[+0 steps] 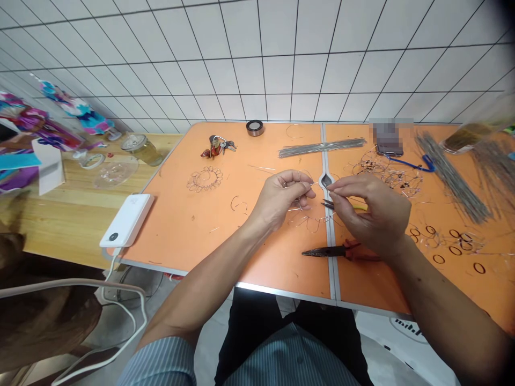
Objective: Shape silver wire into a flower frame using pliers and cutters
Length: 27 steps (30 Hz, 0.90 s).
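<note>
Above the fold of the orange table, my left hand (281, 195) pinches a thin wire (315, 184) between thumb and fingers. Fine wire loops hang below it, and a looped strand (311, 222) lies on the tabletop there. My right hand (372, 212) faces it with thumb and forefinger pressed together at the wire's other side; what sits in that pinch is too small to make out. Beneath the right hand is a yellow-handled tool with dark tips (328, 204), partly covered. Closer to me lie long-nose pliers (325, 252) with red handles, partly behind my right wrist.
A flower-shaped wire ring (205, 179), keys (219, 146) and a tape roll (255, 127) lie left and back. Straight wire bundles (322, 147) (454, 179), tangled wire (386, 171) and small dark rings (478, 268) occupy the right. A white power bank (126, 221) sits at the left edge, cable attached.
</note>
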Motion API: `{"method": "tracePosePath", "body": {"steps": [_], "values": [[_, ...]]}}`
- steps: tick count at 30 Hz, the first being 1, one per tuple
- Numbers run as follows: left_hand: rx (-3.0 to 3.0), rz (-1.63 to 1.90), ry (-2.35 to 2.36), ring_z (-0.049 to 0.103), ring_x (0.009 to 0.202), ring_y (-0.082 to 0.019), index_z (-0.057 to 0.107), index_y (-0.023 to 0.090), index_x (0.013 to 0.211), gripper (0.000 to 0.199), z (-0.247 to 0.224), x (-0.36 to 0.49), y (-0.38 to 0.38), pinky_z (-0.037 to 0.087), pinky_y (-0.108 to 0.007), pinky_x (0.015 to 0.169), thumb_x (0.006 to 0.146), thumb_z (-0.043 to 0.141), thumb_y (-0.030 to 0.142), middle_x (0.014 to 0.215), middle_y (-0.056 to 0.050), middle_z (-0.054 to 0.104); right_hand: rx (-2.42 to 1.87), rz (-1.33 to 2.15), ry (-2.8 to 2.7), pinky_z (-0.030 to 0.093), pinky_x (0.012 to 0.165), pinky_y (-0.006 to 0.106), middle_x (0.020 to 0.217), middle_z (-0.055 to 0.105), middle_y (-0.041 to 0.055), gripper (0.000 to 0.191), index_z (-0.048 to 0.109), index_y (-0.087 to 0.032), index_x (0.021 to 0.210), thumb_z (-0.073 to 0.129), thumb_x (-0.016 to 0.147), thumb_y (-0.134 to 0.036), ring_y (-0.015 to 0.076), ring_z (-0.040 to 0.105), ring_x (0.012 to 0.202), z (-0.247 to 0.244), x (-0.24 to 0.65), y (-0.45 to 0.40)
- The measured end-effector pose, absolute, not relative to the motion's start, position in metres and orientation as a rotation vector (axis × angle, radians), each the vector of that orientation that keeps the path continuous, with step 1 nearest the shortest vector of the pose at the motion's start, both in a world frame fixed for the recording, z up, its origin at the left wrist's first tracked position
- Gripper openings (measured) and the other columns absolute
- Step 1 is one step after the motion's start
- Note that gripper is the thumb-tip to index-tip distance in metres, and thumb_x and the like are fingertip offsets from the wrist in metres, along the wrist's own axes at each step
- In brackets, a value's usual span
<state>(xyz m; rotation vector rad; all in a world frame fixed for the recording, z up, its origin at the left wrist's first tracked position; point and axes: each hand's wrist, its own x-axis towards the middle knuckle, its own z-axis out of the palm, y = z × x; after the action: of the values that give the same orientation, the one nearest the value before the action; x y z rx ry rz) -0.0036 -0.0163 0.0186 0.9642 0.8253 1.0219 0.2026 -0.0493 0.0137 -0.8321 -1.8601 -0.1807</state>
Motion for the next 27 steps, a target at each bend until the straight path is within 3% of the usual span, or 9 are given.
{"method": "tracePosePath", "body": {"steps": [7, 14, 20, 24, 27], "values": [[1.060, 0.939, 0.860, 0.063, 0.056, -0.007, 0.074, 0.017, 0.090, 0.007, 0.022, -0.003, -0.019, 0.058, -0.024, 0.063, 0.086, 0.080, 0.020, 0.078, -0.001, 0.078, -0.966, 0.016, -1.667, 0.068, 0.076, 0.044, 0.089, 0.084, -0.0005, 0.014, 0.075, -0.035, 0.096, 0.079, 0.100, -0.022, 0.0248, 0.081, 0.081, 0.017, 0.200, -0.052], [1.168, 0.880, 0.862, 0.063, 0.057, -0.007, 0.075, 0.018, 0.096, 0.013, 0.023, 0.000, -0.024, 0.052, -0.021, 0.060, 0.083, 0.077, 0.014, 0.080, -0.001, 0.079, -1.029, 0.208, -1.587, 0.069, 0.074, 0.038, 0.091, 0.081, -0.0018, 0.012, 0.077, -0.031, 0.101, 0.077, 0.099, -0.019, 0.0194, 0.079, 0.076, 0.016, 0.196, -0.048], [1.248, 0.845, 0.801, 0.071, 0.074, -0.012, 0.075, 0.018, 0.089, 0.010, 0.017, 0.002, -0.026, 0.055, -0.022, 0.060, 0.080, 0.075, 0.013, 0.082, -0.002, 0.075, -1.086, 0.278, -1.601, 0.070, 0.077, 0.036, 0.092, 0.082, -0.0007, 0.013, 0.080, -0.030, 0.102, 0.079, 0.095, -0.019, 0.0195, 0.079, 0.081, 0.018, 0.193, -0.045], [1.336, 0.811, 0.749, 0.065, 0.069, -0.010, 0.072, 0.019, 0.083, 0.005, 0.012, 0.002, -0.026, 0.053, -0.021, 0.060, 0.082, 0.073, 0.015, 0.079, -0.001, 0.074, -1.093, 0.350, -1.644, 0.065, 0.069, 0.034, 0.085, 0.080, -0.0008, 0.010, 0.081, -0.028, 0.098, 0.080, 0.094, -0.019, 0.0187, 0.075, 0.075, 0.020, 0.190, -0.044], [1.393, 0.791, 0.730, 0.069, 0.076, -0.011, 0.072, 0.019, 0.083, 0.003, 0.009, 0.002, -0.025, 0.054, -0.021, 0.064, 0.084, 0.073, 0.016, 0.081, -0.001, 0.074, -1.143, 0.375, -1.635, 0.059, 0.063, 0.033, 0.080, 0.077, -0.0012, 0.008, 0.080, -0.027, 0.095, 0.080, 0.093, -0.019, 0.0173, 0.069, 0.068, 0.025, 0.188, -0.045]]}}
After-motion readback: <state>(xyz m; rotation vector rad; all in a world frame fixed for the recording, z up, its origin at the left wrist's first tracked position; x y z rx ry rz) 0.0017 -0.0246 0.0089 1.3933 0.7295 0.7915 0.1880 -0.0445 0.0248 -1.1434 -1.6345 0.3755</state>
